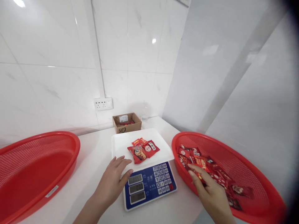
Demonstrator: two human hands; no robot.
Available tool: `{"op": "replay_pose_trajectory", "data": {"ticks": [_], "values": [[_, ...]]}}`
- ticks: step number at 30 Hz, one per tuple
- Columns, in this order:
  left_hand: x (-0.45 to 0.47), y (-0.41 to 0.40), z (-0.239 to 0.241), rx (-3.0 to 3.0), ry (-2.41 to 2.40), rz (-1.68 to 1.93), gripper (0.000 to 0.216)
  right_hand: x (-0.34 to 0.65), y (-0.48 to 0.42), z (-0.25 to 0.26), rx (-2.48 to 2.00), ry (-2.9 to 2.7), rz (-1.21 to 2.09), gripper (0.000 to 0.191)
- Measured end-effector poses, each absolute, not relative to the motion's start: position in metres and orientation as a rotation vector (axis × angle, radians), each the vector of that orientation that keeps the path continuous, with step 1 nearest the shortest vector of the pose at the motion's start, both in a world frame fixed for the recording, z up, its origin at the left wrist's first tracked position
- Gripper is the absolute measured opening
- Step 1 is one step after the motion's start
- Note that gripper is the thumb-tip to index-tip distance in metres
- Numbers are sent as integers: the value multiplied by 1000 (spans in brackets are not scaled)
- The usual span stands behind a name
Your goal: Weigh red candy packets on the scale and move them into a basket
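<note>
Scale [123,144], counter centre: white pan bearing a small heap of red packets [143,150] (overlapping, so the count is uncertain). Left hand [114,177], at 7 o'clock of the scale: open, palm down, fingertips on the pan's edge, holding nothing. Right basket [235,161], at 3 o'clock: holds many loose packets [210,168]. Right hand [210,193]: fingers curled among them; whether it pinches one cannot be told. Left basket [39,165], at 9 o'clock. Box [127,123], at 12 o'clock. Progress, as judged: a small share on the pan, most in the right basket.
</note>
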State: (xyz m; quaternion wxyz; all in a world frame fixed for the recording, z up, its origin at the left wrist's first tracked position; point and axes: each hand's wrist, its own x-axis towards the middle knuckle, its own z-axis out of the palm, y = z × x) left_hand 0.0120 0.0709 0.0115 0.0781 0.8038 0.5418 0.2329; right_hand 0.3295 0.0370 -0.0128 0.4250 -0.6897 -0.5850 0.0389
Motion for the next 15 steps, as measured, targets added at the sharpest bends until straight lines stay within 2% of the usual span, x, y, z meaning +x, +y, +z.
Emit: {"op": "replay_pose_trajectory", "data": {"ticks": [10,15], "values": [[12,73,11,2384,1616,662,31,329,47,-9,-1865,-1480,97,39],[11,73,10,2377,1608,667,32,328,53,-5,-1962,-1479,114,45]]}}
